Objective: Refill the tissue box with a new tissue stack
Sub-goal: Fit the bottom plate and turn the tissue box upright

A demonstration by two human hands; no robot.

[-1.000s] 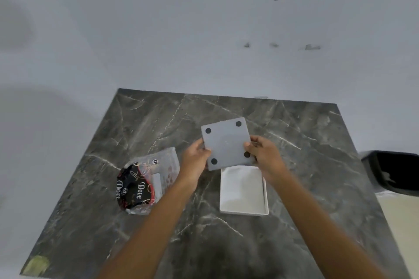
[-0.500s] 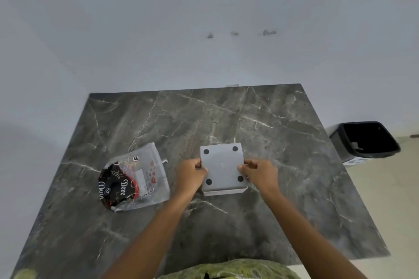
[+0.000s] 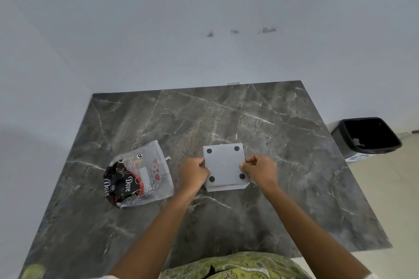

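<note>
A square grey tissue box (image 3: pixel 224 166) lies upside down on the dark marble table (image 3: pixel 283 188), its base panel with black round feet at the corners facing up. My left hand (image 3: pixel 193 173) grips its left edge and my right hand (image 3: pixel 259 169) grips its right edge, fingers curled on the panel. A strip of the white box wall shows below the panel's near edge. What is inside the box is hidden. To the left lies a clear plastic tissue wrapper (image 3: pixel 138 175) with black and red "Dove" print, flattened and crumpled.
A black waste bin (image 3: pixel 367 136) stands on the floor past the table's right edge. White walls close the back and left sides. Green patterned cloth (image 3: pixel 233 266) shows at the bottom edge, and a yellow-green spot (image 3: pixel 34 270) sits at the table's near left corner.
The grey panel was held lifted and tilted above the open white box; both hands brought it down, and it now lies flat on the box. The camera view also shifted.
</note>
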